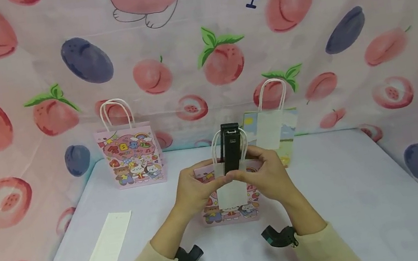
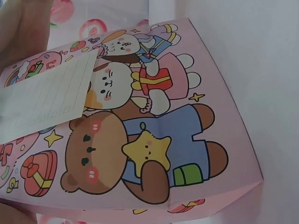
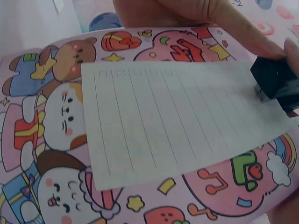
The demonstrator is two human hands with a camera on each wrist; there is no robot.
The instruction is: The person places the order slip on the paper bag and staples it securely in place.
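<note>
Both hands meet at the top of a pink cartoon paper bag (image 1: 211, 218) with white handles. A black stapler (image 1: 231, 147) stands upright there, its head over the upper edge of a lined white paper slip (image 1: 233, 197) that lies against the bag's front. My left hand (image 1: 195, 189) grips the stapler's head from the left, thumb in front. From the other side my right hand (image 1: 273, 176) does the same, and the two thumb tips come together. Fingers behind the bag are mostly hidden. The right wrist view shows the stapler (image 3: 276, 81) biting over the slip's end.
Another pink bag (image 1: 131, 155) stands at the back left. Behind my right hand is a landscape-patterned bag (image 1: 291, 129) with a white slip (image 1: 270, 130) on its front. A loose lined slip (image 1: 109, 240) lies on the white table (image 1: 365, 197) at left. Fruit-printed cloth (image 1: 179, 40) hangs behind.
</note>
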